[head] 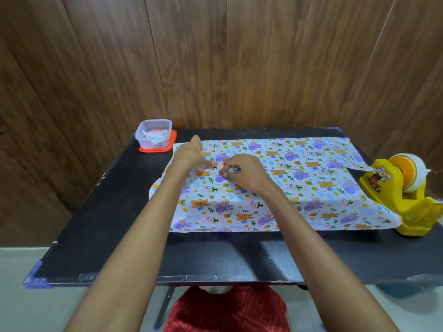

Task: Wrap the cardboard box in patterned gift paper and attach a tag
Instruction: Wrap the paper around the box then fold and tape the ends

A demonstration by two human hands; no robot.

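Note:
Patterned gift paper (311, 188) with bears and elephants lies folded over the cardboard box, which is hidden beneath it. Two paper edges meet in a seam (287, 168) running left to right across the top. My left hand (189, 154) rests on the paper at the seam's left part, fingers stretched toward the right. Close beside it, my right hand (242, 170) has its fingers curled and pinches a small clear strip of tape (230, 172) down at the seam.
A yellow tape dispenser (398, 200) stands at the table's right edge, touching the paper. At the back left a clear plastic tub (153, 133) holding paper pieces sits on its red lid (165, 149). The black table (107, 212) ends at a wooden wall.

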